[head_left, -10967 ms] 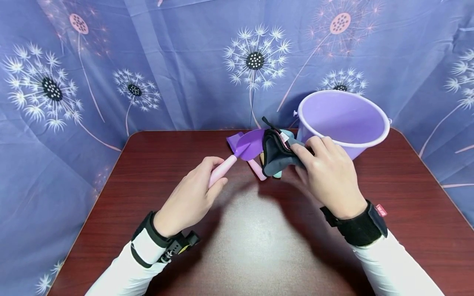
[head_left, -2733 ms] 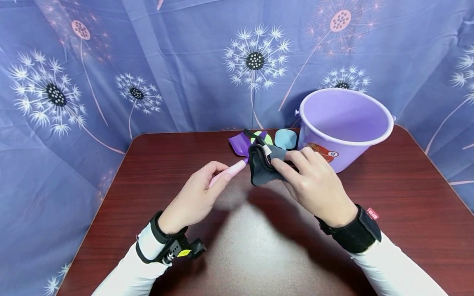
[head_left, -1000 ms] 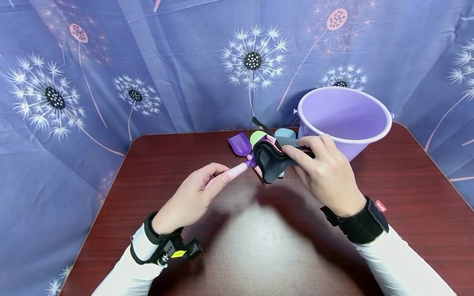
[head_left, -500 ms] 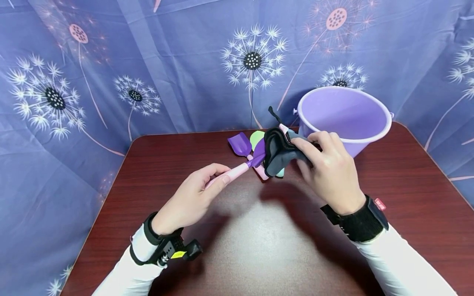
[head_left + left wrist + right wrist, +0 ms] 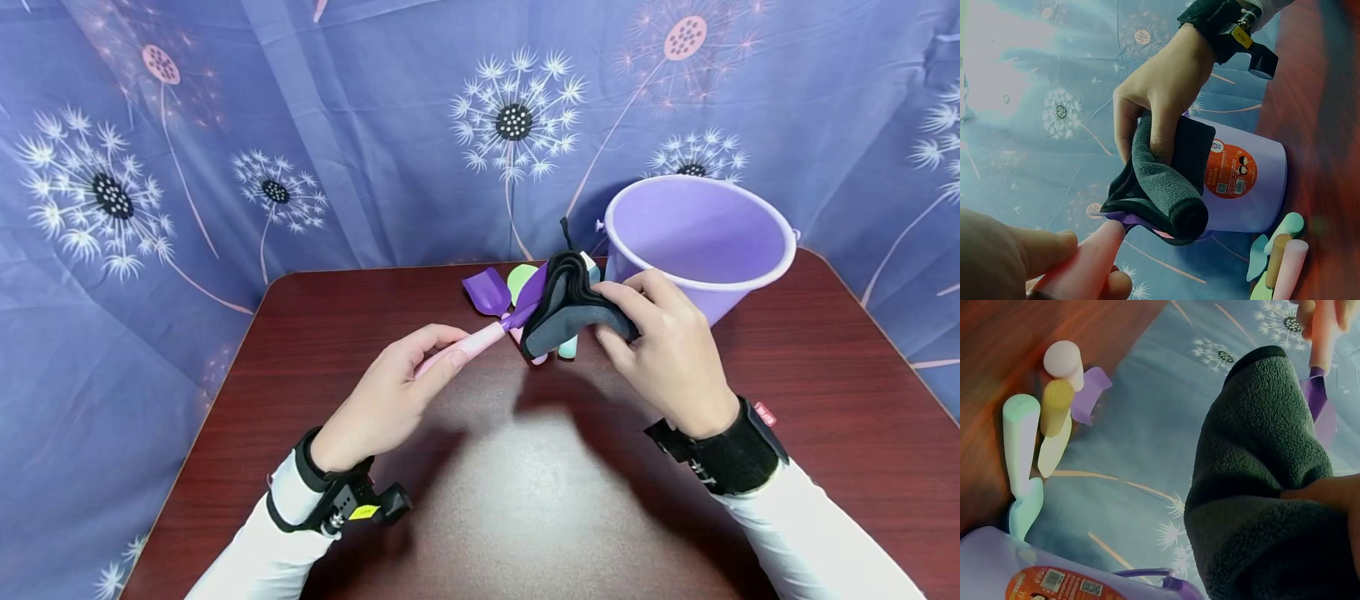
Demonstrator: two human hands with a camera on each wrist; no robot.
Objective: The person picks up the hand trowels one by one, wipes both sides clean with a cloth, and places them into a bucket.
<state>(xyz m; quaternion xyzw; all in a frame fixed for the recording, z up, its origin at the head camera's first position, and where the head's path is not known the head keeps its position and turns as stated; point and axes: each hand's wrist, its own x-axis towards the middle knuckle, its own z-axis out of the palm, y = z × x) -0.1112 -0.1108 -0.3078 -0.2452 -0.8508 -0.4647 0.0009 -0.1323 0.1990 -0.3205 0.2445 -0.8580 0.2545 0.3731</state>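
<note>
Between its thumb and fingers my left hand (image 5: 390, 396) grips the pink handle of a toy shovel (image 5: 472, 343), whose purple blade points up and to the right. My right hand (image 5: 667, 354) holds a folded dark grey fleece cloth (image 5: 566, 323) with black edging and a small loop. The cloth is wrapped over the far part of the blade, hiding it. In the left wrist view the cloth (image 5: 1163, 178) folds round the purple blade just past the handle. From the right wrist, some purple blade (image 5: 1316, 400) shows beside the cloth.
A purple bucket (image 5: 720, 304) stands at the table's back right. Behind the hands lie another purple shovel (image 5: 487, 292), a lime-green shovel (image 5: 519, 279) and a teal-handled shovel (image 5: 567, 347). A patterned blue curtain (image 5: 390, 167) hangs behind the table (image 5: 300, 350).
The cloth has shifted back and forth along the blade. It slid outward from near the handle, then turned slightly over the blade. The left hand has stayed nearly still.
</note>
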